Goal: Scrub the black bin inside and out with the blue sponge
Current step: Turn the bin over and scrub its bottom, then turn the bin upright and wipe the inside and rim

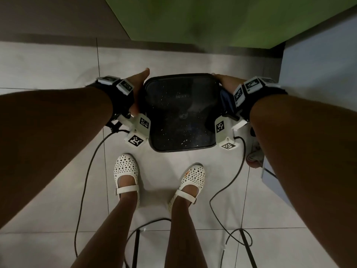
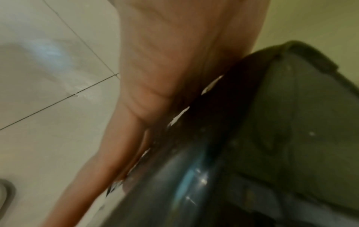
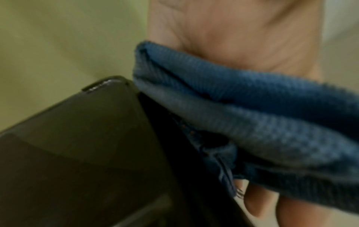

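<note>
The black bin [image 1: 181, 113] stands on the tiled floor just ahead of my feet, and the face turned up at me is wet with droplets. My left hand [image 1: 140, 84] lies flat against its left side with straight fingers; the left wrist view shows the palm [image 2: 165, 61] along the bin wall [image 2: 291, 122]. My right hand [image 1: 226, 82] holds the blue sponge [image 1: 226, 99], a cloth-like pad, against the bin's right side. In the right wrist view the sponge [image 3: 252, 115] is bunched between palm [image 3: 233, 30] and bin [image 3: 77, 145], with fingertips [image 3: 256, 202] curled under it.
A green panel [image 1: 212, 20] rises behind the bin and a pale cabinet [image 1: 318, 74] stands close on the right. My white shoes [image 1: 125, 176] are near the bin's front edge. Wrist-camera cables [image 1: 85, 180] trail over the floor. A floor drain [image 2: 5, 192] lies to the left.
</note>
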{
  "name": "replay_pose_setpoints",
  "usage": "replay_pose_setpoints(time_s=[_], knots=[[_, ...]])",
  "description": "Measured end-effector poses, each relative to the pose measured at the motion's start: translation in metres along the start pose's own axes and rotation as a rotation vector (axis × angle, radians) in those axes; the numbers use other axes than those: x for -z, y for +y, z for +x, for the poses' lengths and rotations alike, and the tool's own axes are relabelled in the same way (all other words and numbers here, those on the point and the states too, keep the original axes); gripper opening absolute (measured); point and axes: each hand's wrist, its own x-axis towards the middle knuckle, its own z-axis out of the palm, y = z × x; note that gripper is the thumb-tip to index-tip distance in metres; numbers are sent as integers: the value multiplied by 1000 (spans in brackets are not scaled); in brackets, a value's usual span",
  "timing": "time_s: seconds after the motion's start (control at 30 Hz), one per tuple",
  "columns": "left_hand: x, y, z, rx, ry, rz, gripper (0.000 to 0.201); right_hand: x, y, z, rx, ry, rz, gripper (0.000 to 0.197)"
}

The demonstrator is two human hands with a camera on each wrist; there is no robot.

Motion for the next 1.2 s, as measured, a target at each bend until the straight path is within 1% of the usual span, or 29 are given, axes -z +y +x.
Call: replay_pose_setpoints(time_s=[0.03, 0.07, 0.1, 0.13, 0.17, 0.2, 0.27, 0.3, 0.37, 0.43, 0.5, 0.57, 0.6, 0.63, 0.67, 0.7, 0.73, 0.8, 0.83, 0.87, 0.9, 0.97, 1.0, 1.07, 1.13, 1.2], knots=[[-3, -2, -4, -22, 14, 70, 76, 1, 0, 3, -65, 1, 85, 39], [-5, -3, -6, -54, 72, 86, 71, 1, 1, 4, -106, -8, 108, 44], [-8, -6, -11, -87, 111, 93, 64, -1, 3, 6, -127, -23, 138, 47], [-6, -10, -9, -148, 149, 105, 63, -3, 5, 5, -132, -55, 154, 48], [-5, -11, -7, -168, 162, 128, 65, -4, 9, 4, -146, -75, 198, 49], [-4, -11, -5, -167, 138, 153, 71, -6, 10, 2, -168, -105, 242, 50], [-1, -13, -6, -94, 57, 175, 87, -9, 15, -3, -163, -124, 256, 51], [-2, -15, -11, -55, 36, 171, 86, -9, 19, -3, -148, -123, 266, 46], [-7, -20, -22, -14, -19, 141, 69, -9, 26, -9, -104, -108, 283, 39], [-16, -27, -34, 32, -55, 122, 68, -7, 32, -21, -71, -65, 285, 39], [-21, -31, -48, 50, -23, 95, 72, -3, 38, -31, -48, -5, 298, 30], [-25, -37, -65, 54, 16, 115, 78, -1, 44, -42, -69, 31, 322, 26], [-27, -42, -73, 40, 16, 128, 90, -2, 48, -48, -74, 40, 335, 24], [-28, -49, -82, 22, 7, 150, 106, -2, 52, -52, -84, 50, 354, 24], [-29, -57, -88, -7, 3, 167, 121, -2, 54, -60, -89, 42, 375, 25], [-28, -66, -90, -46, 9, 182, 128, -2, 60, -64, -97, 16, 397, 26], [-27, -76, -92, -97, 8, 195, 128, -2, 64, -70, -102, -18, 413, 24], [-29, -96, -101, -198, -4, 208, 113, -2, 73, -83, -117, -88, 395, 16], [-29, -105, -102, -258, -13, 214, 106, -2, 78, -86, -115, -115, 374, 15], [-30, -114, -102, -335, -25, 234, 101, -3, 81, -88, -103, -107, 343, 16], [-31, -121, -101, -423, -28, 273, 99, -4, 85, -86, -79, -87, 286, 21], [-32, -132, -95, -554, -22, 381, 106, -10, 96, -77, -15, -78, 176, 43], [-32, -138, -92, -586, -12, 419, 111, -13, 102, -71, -2, -69, 134, 51], [-29, -148, -81, -652, 34, 471, 115, -18, 116, -58, 6, -40, 84, 58], [-28, -155, -67, -696, 109, 469, 108, -26, 121, -52, -7, 0, 103, 56], [-27, -159, -45, -696, 184, 440, 99, -35, 126, -36, -31, 38, 155, 47]])
